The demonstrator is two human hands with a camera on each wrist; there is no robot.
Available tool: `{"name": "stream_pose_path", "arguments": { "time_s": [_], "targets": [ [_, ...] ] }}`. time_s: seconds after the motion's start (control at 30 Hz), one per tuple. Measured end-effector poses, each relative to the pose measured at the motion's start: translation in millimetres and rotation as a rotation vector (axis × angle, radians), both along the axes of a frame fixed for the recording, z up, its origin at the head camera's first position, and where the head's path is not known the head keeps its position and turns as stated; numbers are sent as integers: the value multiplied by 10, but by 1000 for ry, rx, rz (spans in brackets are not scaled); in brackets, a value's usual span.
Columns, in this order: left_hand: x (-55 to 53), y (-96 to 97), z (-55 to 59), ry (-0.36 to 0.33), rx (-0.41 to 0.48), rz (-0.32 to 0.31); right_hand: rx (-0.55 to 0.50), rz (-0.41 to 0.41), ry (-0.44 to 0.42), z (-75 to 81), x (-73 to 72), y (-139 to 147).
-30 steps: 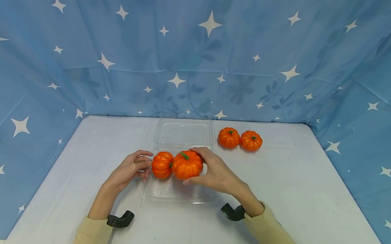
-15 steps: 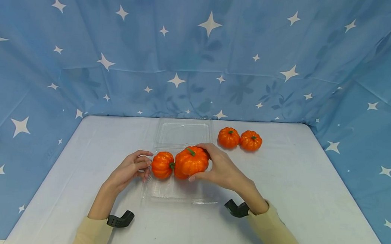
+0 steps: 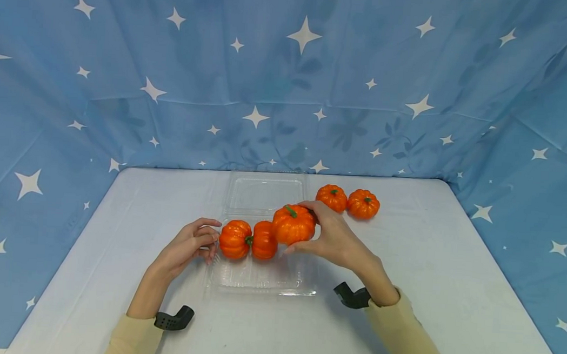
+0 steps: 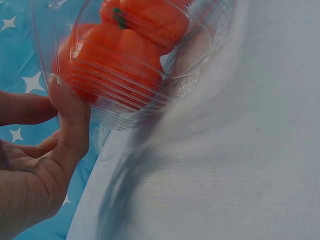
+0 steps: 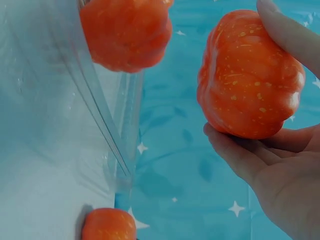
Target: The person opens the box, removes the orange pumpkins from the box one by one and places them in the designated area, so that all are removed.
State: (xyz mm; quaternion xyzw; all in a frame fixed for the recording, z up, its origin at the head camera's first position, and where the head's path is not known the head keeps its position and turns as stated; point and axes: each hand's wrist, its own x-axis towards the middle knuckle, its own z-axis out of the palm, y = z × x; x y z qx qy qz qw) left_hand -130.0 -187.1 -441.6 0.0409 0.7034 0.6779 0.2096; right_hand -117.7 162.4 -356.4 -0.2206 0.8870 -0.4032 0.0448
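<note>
My right hand (image 3: 335,240) grips a small orange pumpkin (image 3: 294,225) with a green stem, thumb on one side and fingers on the other. It is held up over the right part of a clear plastic clamshell container (image 3: 267,285). Two more pumpkins lie on their sides in the container, a left pumpkin (image 3: 234,239) and a right pumpkin (image 3: 264,241), stems facing each other. My left hand (image 3: 189,247) pinches the container's left edge. The left wrist view shows the thumb (image 4: 70,112) against the ribbed clear wall, both pumpkins behind it.
The container's open lid (image 3: 268,193) lies flat behind its base. Two further pumpkins, one at the left (image 3: 332,197) and one at the right (image 3: 363,204), sit side by side at the back right of the white table (image 3: 428,272). A blue starry curtain (image 3: 289,80) hangs behind.
My right hand has lifted its pumpkin up and to the right, away from the pair in the container, uncovering the right one. The left hand has stayed in place.
</note>
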Motion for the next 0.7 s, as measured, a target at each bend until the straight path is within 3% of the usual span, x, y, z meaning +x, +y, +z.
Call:
{"name": "stream_pose_path", "arguments": {
  "time_s": [0.7],
  "targets": [
    [6,3,8,3,-9,7,128,-50,-115,46,-181,461]
  ]
}}
